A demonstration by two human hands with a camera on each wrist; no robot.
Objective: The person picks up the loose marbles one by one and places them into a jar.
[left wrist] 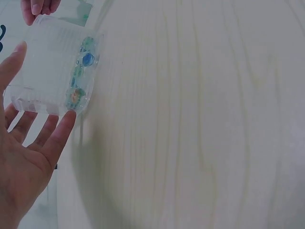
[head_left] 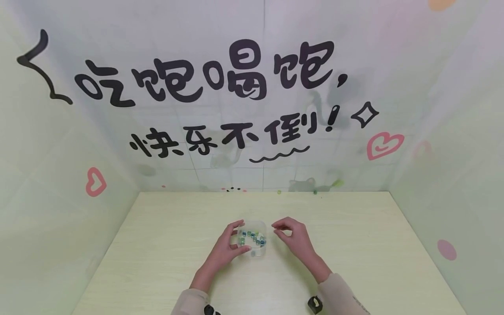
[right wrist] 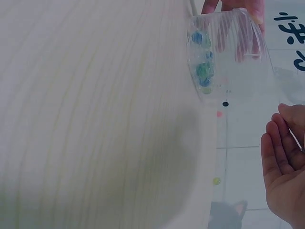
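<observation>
A clear plastic box stands near the middle of the table, with several blue and green glass marbles at its bottom. My left hand grips the box from its left side, thumb at the near side and fingers spread along the wall, as the left wrist view also shows. I cannot tell whether the box touches the table. To the right of the box, apart from it, is my right hand. Its fingers are bent, with thumb and index fingertips close together. Nothing shows between them in the right wrist view.
A pale wood-grain table spreads around both hands. Behind it rises a light back wall with black lettering, hearts and coloured dots; side walls flank the table. Black pieces sit by the sleeves.
</observation>
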